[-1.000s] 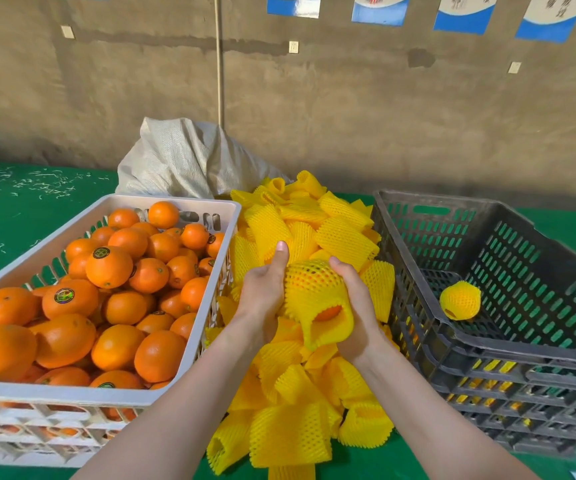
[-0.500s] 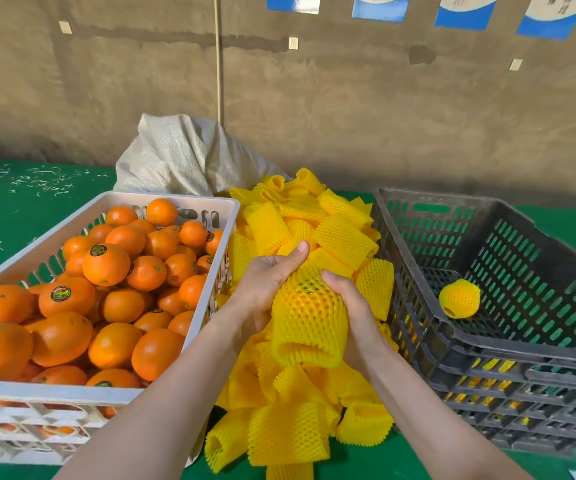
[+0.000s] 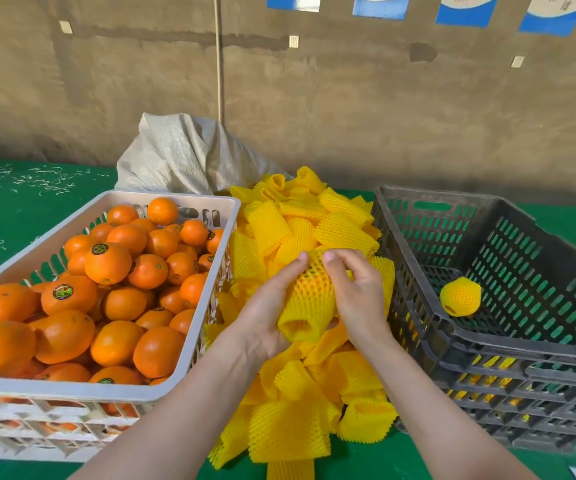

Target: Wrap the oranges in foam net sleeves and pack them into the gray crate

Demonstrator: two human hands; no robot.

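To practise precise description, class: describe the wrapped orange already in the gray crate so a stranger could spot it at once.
Find the gray crate on the right of the green surface. On its floor lies one wrapped orange, netted in yellow foam. Unlike the empty sleeves piled outside, it is round, filled and alone there.

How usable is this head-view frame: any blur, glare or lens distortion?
Head view: left hand, right hand and the sleeved orange are sharp, no motion blur; light is soft and even, mild sheen on the loose oranges; wide-angle bending tilts the gray crate and wall posters outward.
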